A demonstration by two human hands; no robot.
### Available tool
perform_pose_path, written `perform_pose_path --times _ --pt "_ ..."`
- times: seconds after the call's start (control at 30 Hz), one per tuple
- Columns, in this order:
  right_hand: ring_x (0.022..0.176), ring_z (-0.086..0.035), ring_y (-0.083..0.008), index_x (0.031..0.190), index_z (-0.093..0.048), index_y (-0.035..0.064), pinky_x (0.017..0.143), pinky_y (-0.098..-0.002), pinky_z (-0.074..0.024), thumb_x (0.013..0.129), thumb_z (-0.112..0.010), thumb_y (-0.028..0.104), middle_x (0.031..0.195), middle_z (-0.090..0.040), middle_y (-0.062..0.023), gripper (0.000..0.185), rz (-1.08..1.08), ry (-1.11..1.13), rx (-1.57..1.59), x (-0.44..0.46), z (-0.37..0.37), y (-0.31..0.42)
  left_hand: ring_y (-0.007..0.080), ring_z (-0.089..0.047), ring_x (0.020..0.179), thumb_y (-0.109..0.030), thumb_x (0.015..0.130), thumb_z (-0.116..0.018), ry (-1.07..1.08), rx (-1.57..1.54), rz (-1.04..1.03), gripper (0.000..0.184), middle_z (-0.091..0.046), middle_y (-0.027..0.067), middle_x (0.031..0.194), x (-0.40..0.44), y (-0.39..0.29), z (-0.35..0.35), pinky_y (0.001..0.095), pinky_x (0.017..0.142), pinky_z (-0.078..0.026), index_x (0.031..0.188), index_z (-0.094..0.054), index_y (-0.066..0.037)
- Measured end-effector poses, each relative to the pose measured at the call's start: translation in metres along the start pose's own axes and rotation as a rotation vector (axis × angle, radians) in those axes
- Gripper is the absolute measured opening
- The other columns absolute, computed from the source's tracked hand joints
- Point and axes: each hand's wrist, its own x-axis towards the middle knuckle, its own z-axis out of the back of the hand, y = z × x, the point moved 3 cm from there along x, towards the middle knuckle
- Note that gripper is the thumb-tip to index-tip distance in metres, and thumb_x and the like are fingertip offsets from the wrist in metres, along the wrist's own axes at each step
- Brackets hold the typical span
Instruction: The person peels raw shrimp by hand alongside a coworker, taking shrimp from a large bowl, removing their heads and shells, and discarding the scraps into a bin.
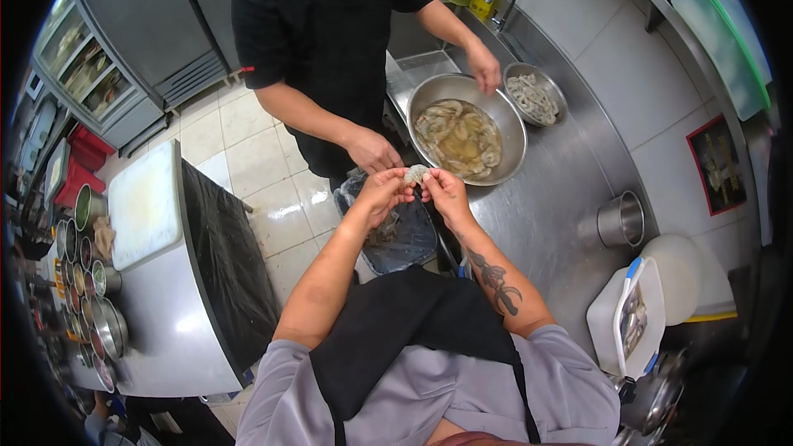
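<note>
Between my two hands is a greyish shrimp (416, 174), pinched at both sides. My left hand (385, 196) grips its left end with closed fingers. On the other end are the closed fingertips of my right hand (446, 195). Just beyond, a large steel bowl (519, 142) holds whole shrimp (458, 136) in cloudy liquid. A smaller steel bowl (562, 104) behind it contains pale shrimp (533, 99). Under my hands stands a bin (409, 252) lined with a clear bag, with scraps inside.
A co-worker in black (318, 25) stands opposite, one hand (483, 66) by the bowls, the other near the bin. The steel counter (529, 223) bears a metal pot (621, 221) and a white container (607, 314). To the left are a cutting board (144, 206) and several small containers.
</note>
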Motion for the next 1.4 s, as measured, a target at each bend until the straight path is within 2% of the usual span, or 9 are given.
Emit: perform_pose_path --times 0.1,0.17,0.37,0.5,0.57,0.77,1.1,1.17,1.4 --pt "0.063 -0.053 -0.0047 0.101 -0.064 0.0009 0.057 -0.0194 -0.0458 0.096 -0.057 0.016 0.077 -0.060 0.0014 0.017 -0.003 -0.024 -0.083 0.001 0.002 -0.004 0.0078 -0.060 0.070 -0.013 0.093 -0.062 0.062 -0.008 -0.014 0.018 -0.064 0.0021 0.086 0.002 0.001 -0.003 0.0221 0.066 -0.053 0.107 -0.062 -0.002" --pt "0.061 -0.053 -0.0049 0.095 -0.064 0.0027 0.055 -0.0193 -0.0440 0.096 -0.059 0.018 0.074 -0.059 0.0017 0.017 -0.021 0.039 -0.139 -0.001 0.001 -0.007 0.0066 -0.057 0.068 -0.017 0.091 -0.067 -0.001 0.149 -0.037 0.015 -0.063 0.0000 0.081 0.005 0.004 0.000 0.0222 0.063 -0.052 0.099 -0.063 -0.005" --pt "0.056 -0.049 -0.0032 0.089 -0.065 0.0027 0.049 -0.0190 -0.0399 0.096 -0.060 0.024 0.068 -0.056 0.0037 0.023 -0.014 0.082 -0.181 -0.008 0.000 -0.002 0.0059 -0.057 0.067 -0.019 0.091 -0.067 -0.051 0.238 -0.105 0.012 -0.064 -0.0022 0.079 0.003 0.006 0.000 0.0202 0.059 -0.048 0.092 -0.064 -0.008" --pt "0.055 -0.048 -0.0030 0.088 -0.065 0.0029 0.049 -0.0190 -0.0391 0.096 -0.060 0.024 0.067 -0.055 0.0041 0.023 -0.033 0.108 -0.192 -0.011 -0.001 0.001 0.0073 -0.060 0.071 -0.022 0.093 -0.065 -0.062 0.106 -0.017 0.013 -0.066 -0.0013 0.082 -0.001 0.006 -0.003 0.0215 0.060 -0.048 0.095 -0.064 -0.009" --pt "0.055 -0.047 -0.0029 0.088 -0.065 0.0029 0.049 -0.0190 -0.0389 0.096 -0.059 0.025 0.067 -0.055 0.0044 0.024 -0.050 0.135 -0.226 -0.012 -0.002 -0.001 0.0098 -0.063 0.078 -0.023 0.095 -0.061 -0.033 -0.001 0.003 0.013 -0.067 0.0003 0.087 -0.003 0.005 -0.004 0.0254 0.066 -0.050 0.098 -0.063 -0.010" --pt "0.054 -0.047 -0.0035 0.087 -0.065 0.0028 0.049 -0.0195 -0.0399 0.097 -0.057 0.026 0.067 -0.054 0.0040 0.026 -0.057 0.177 -0.169 -0.014 -0.007 -0.001 0.0142 -0.063 0.085 -0.022 0.096 -0.058 -0.028 -0.164 -0.076 0.012 -0.067 0.0038 0.098 0.001 0.010 -0.004 0.0323 0.075 -0.050 0.100 -0.059 -0.010" --pt "0.055 -0.048 -0.0045 0.086 -0.062 0.0044 0.050 -0.0196 -0.0407 0.097 -0.057 0.023 0.069 -0.053 0.0032 0.022 -0.049 0.239 -0.189 -0.008 -0.009 -0.001 0.0182 -0.064 0.083 -0.020 0.098 -0.054 -0.092 -0.272 -0.134 0.013 -0.067 0.0097 0.100 0.001 0.007 -0.010 0.0322 0.071 -0.051 0.103 -0.053 -0.008" --pt "0.053 -0.047 -0.0047 0.084 -0.062 0.0018 0.049 -0.0206 -0.0405 0.097 -0.056 0.024 0.066 -0.053 0.0024 0.027 -0.048 0.219 -0.173 -0.009 -0.011 -0.001 0.0198 -0.064 0.083 -0.018 0.099 -0.053 -0.129 -0.282 -0.133 0.013 -0.067 0.0120 0.101 0.000 0.007 -0.012 0.0325 0.072 -0.052 0.104 -0.052 -0.007" --pt "0.053 -0.048 -0.0049 0.083 -0.063 0.0028 0.050 -0.0211 -0.0413 0.097 -0.055 0.021 0.066 -0.053 0.0021 0.024 0.011 0.266 -0.220 -0.013 -0.012 -0.001 0.0206 -0.065 0.082 -0.019 0.099 -0.053 -0.146 -0.328 -0.188 0.015 -0.066 0.0121 0.099 0.012 0.013 0.001 0.0332 0.072 -0.054 0.105 -0.051 -0.006"
